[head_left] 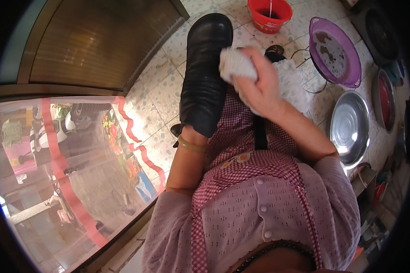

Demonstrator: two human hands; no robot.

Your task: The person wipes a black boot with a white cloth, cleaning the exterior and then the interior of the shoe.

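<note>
A tall black leather boot (204, 75), its shaft creased, is pulled over my left hand, with the sole end pointing away from me. My left forearm (187, 166), wearing a pale bangle, goes into the boot's opening; the fingers inside are hidden. My right hand (262, 86), blurred by motion, is closed around a folded white cloth (238, 66) beside the boot's right side. Just right of that hand, a fluffy white material (289, 82) lies over my knee. Beyond it a dark shoe (274, 52) partly shows on the floor.
A red bucket (269, 18) holding dark liquid stands on the tiled floor ahead. To the right are a purple basin (336, 52) with murky water and a shiny metal basin (351, 129). A brown-framed door (105, 41) and a clear plastic curtain (73, 182) with red strips occupy the left.
</note>
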